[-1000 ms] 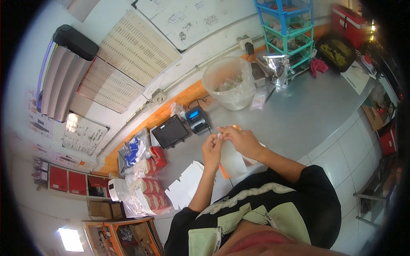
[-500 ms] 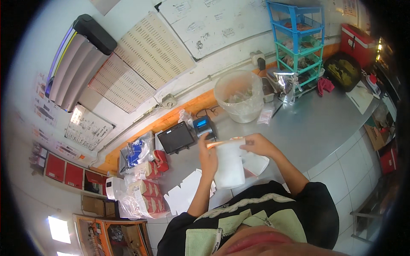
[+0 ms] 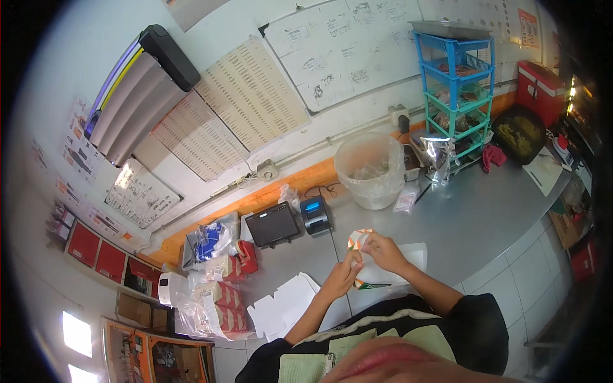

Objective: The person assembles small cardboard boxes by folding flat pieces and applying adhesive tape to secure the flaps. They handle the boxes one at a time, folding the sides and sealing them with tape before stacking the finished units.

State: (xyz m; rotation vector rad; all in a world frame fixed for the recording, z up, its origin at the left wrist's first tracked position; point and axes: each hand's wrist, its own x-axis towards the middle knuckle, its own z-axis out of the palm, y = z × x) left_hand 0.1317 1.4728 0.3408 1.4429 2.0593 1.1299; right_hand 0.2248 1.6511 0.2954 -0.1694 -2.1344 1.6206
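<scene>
A: Head view. State the position and orientation of the held item.

B: A flat white paper carton blank [image 3: 369,258] with orange and green print is held over the steel counter [image 3: 472,217], in front of the torso. Its long axis runs from upper left, near the small printer [image 3: 316,215], to lower right, toward the person. The orange-printed end points away; a green edge shows at the near end.

A: Grip condition?

B: Left hand [image 3: 343,276] pinches the left edge of the blank, fingers closed on it. Right hand [image 3: 385,250] closes over its upper part. Both hands touch the blank and lie close together.

A: Packages and signs?

B: More flat white carton blanks [image 3: 281,306] lie on the counter to the left. Red-and-white boxes in clear bags [image 3: 214,300] stack at far left. A clear plastic tub [image 3: 370,169] stands behind, beside a blue-and-green tiered rack [image 3: 456,96]. A red cooler box [image 3: 543,83] sits at right. Whiteboards [image 3: 345,51] and printed tables [image 3: 249,102] hang on the wall.
</scene>
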